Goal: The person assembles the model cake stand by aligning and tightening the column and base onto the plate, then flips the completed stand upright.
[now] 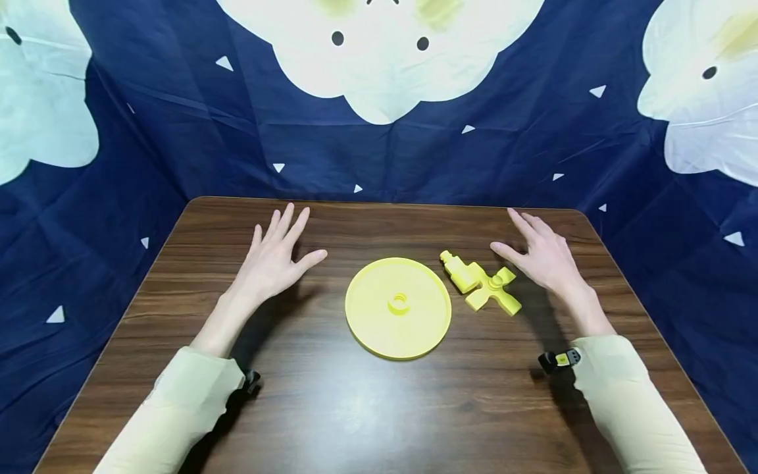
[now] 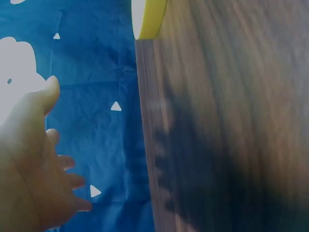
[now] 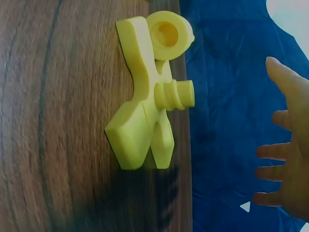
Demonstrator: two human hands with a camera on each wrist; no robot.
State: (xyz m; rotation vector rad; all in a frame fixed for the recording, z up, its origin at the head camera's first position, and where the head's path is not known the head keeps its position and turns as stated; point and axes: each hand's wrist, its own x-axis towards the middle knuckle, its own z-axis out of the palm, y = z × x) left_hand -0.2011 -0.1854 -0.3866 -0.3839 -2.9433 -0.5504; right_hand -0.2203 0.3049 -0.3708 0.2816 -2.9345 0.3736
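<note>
In the head view a round yellow tray [image 1: 379,329] with a low rim and a small raised ring at its centre lies on the table. Right of it is a yellow four-legged base [image 1: 493,287] with a threaded stub at its middle, seen closer in the right wrist view [image 3: 137,116]. Against its left side lies a short yellow stem piece [image 1: 460,273] with a narrow threaded end. My left hand [image 1: 272,266] hovers left of the tray, fingers spread and holding nothing. Beyond the base my right hand [image 1: 545,257] hovers, fingers extended, also holding nothing.
The brown wood-grain table [image 1: 331,421] has rounded far corners. A dark blue cloth [image 1: 195,145] with white cloud shapes and small triangles hangs behind and along both sides. Small black devices are strapped at the left wrist [image 1: 251,382] and right wrist [image 1: 559,360].
</note>
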